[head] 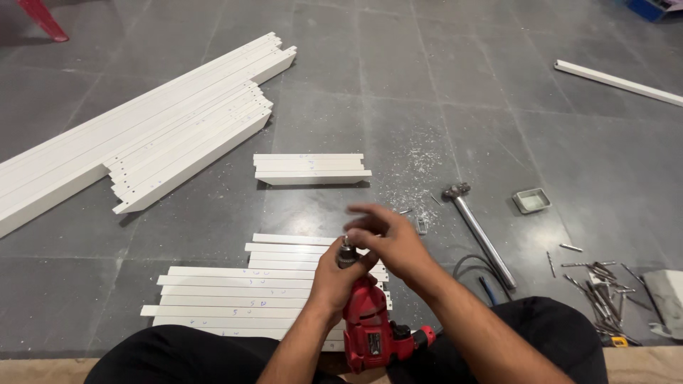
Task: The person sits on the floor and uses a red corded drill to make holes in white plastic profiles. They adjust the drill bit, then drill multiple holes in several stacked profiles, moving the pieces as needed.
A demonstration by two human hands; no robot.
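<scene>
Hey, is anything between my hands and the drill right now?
No. The left hand grips the red drill at its chuck, and the right hand has its fingers on the chuck too. Nothing visible lies between.

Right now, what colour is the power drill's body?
Red with black parts, power drill, clearest in the head view, gripped by the left hand.
</scene>
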